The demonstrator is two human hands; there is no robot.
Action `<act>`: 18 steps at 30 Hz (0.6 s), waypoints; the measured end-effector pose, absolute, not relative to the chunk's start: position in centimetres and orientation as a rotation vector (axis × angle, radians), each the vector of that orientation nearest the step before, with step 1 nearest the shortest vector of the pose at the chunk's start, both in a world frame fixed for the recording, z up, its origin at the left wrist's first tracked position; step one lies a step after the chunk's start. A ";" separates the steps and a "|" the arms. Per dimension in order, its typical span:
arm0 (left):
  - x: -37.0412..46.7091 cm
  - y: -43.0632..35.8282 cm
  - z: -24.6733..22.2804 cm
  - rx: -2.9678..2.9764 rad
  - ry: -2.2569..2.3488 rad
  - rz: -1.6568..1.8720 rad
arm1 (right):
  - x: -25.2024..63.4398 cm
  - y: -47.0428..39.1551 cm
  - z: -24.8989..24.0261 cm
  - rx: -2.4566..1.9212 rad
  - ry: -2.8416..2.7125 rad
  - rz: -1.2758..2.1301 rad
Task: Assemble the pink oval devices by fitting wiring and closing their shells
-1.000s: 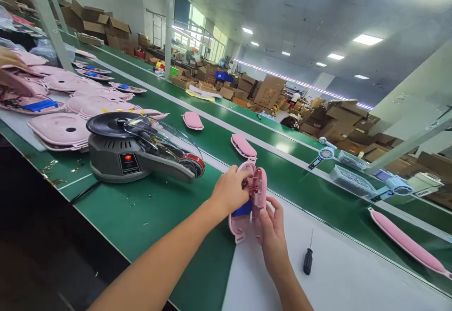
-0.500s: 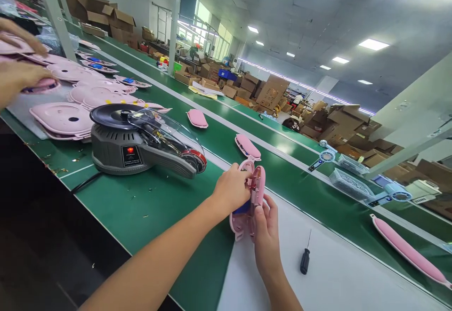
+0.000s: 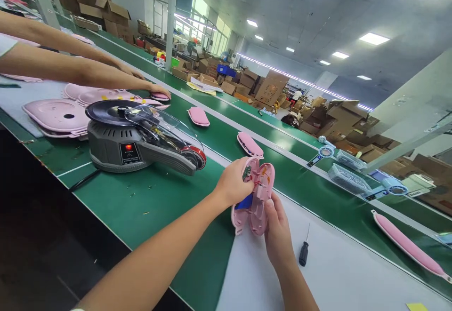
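Observation:
A pink plastic case (image 3: 259, 207) is spread apart in two halves between my hands, showing a green circuit board, a blue block and red wires inside. My left hand (image 3: 235, 182) grips the left half near its top, fingers over the wires. Around the outer edge of the right half, my right hand (image 3: 277, 219) is closed, thumb on the rim. A black screwdriver (image 3: 303, 253) lies on the white sheet (image 3: 247, 273) to the right of my right hand. Just beyond the case rests another pink case (image 3: 250, 145).
A grey tape dispenser (image 3: 116, 144) stands left, beside stacked pink shells (image 3: 52, 113). Another person's hand (image 3: 157, 90) touches a small pink case behind it. Further pink cases (image 3: 198, 116) and light-blue fans (image 3: 395, 186) sit along the green belt.
The two case halves in my hands have opened wider, the right one turning to show its inside. The other person's arms have reached right, across the shells, to the belt.

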State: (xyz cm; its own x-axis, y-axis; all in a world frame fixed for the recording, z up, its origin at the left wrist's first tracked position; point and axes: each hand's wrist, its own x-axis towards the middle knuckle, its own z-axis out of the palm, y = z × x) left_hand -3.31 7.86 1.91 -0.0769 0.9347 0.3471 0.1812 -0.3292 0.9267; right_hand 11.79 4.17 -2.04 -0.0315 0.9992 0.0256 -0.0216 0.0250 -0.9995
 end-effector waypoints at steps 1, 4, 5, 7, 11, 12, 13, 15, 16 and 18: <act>-3.3 8.1 1.8 1.487 1.165 1.476 | 11.9 4.2 -2.1 -1.162 -1.229 1.228; -3.2 8.4 1.6 1.278 0.942 1.443 | 12.0 4.3 -2.1 -1.159 -1.222 1.222; -3.1 8.4 1.5 1.211 0.860 1.409 | 12.0 4.3 -2.2 -1.144 -1.224 1.226; -2.9 8.2 1.5 1.101 0.710 1.336 | 11.9 4.3 -2.3 -1.102 -1.227 1.240; -2.4 7.8 1.3 0.952 0.531 1.284 | 11.6 4.2 -2.3 -1.054 -1.208 1.245; -2.3 7.8 1.3 0.928 0.509 1.284 | 11.6 4.1 -2.3 -1.046 -1.208 1.246; -2.3 7.7 1.2 0.911 0.491 1.282 | 11.6 4.1 -2.3 -1.039 -1.211 1.249; -2.3 7.7 1.1 0.899 0.461 1.272 | 11.6 4.0 -2.1 -1.029 -1.245 1.242; -2.3 7.6 1.1 0.902 0.451 1.267 | 11.6 3.9 -2.0 -1.029 -1.270 1.231; -2.3 7.4 1.2 0.914 0.454 1.274 | 11.6 3.8 -1.8 -1.030 -1.321 1.197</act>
